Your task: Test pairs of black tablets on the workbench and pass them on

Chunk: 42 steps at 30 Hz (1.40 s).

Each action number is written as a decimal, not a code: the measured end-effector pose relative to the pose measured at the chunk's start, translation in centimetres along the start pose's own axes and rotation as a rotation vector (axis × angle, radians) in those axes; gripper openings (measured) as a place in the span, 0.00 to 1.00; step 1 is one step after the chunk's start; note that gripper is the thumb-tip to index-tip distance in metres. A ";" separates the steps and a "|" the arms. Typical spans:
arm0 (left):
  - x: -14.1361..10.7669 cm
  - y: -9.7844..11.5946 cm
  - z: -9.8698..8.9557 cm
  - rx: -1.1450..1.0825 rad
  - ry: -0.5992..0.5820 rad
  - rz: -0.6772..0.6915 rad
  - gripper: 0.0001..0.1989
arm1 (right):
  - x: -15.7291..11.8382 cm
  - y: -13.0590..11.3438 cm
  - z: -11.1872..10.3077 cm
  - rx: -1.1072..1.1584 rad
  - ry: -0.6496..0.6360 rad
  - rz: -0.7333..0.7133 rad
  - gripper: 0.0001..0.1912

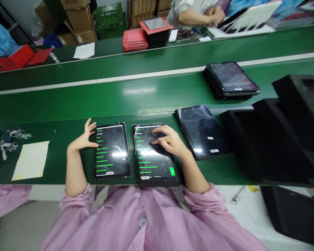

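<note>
Two tablets lie side by side before me, their dark screens lit with lists of mostly green test names. At the edge of the left tablet [112,146] is my left hand [85,138], its fingers spread and the thumb at the screen's left side. Over the upper part of the right tablet [154,160] is my right hand [170,140], with index finger and thumb stretched out apart above the glass. Whether a fingertip touches the screen I cannot tell. A green patch shows at this screen's lower right. Neither hand holds anything.
Dark-screened tablets [201,130] lie right of my hand, with another tablet stack [232,78] behind. Black foam trays [272,139] crowd the right. A paper sheet [31,160] lies left. Across the green bench, a co-worker's hands [216,15] are near red sleeves [135,39].
</note>
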<state>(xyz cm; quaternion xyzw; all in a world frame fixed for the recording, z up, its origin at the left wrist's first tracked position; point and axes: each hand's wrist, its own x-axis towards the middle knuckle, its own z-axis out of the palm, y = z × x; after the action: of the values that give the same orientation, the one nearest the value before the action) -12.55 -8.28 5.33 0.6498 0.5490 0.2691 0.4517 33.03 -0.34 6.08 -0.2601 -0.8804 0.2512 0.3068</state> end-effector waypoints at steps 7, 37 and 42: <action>0.4 0.5 1.0 0.119 -0.091 -0.020 0.73 | 0.5 -1.3 0.9 -0.016 -0.168 -0.061 0.22; 11.7 7.3 4.0 0.454 0.019 -0.031 0.17 | 0.0 4.1 1.8 -0.085 0.310 0.352 0.37; 11.4 7.3 3.7 0.327 -0.162 0.018 0.26 | -0.1 4.4 1.7 -0.107 0.260 0.375 0.38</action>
<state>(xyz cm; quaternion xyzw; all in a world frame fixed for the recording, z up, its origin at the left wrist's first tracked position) -3.13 1.65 8.50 0.7392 0.5412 0.1269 0.3802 33.27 2.38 2.18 -0.4650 -0.7820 0.2212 0.3512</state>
